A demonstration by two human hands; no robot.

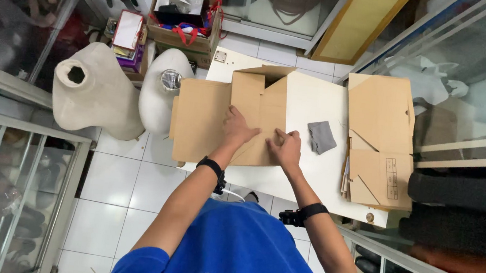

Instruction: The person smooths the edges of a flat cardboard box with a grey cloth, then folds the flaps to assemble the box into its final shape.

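a person in a blue shirt leans over a white tabletop and works on a flat brown cardboard box that lies across its left part, one edge hanging past the tabletop's side. the left hand rests palm down on the cardboard with the fingers spread flat, pressing rather than gripping. the right hand sits just beside it on the same sheet, fingers curled at the edge of a panel; whether it pinches the cardboard or only pushes on it cannot be told. one flap of the box stands up at the far end, near the middle of the tabletop. each wrist carries a black band.

a small grey cloth lies on the bare tabletop just right of the right hand, not touching it. further right a stack of flat cardboard sheets covers the tabletop's right end, well apart from both hands.

on the tiled floor to the left stand two pale mannequin torsos, close to the hanging edge of the box. behind them is an open carton with red ribbon and plastic in it. glass cases line both sides of the room.
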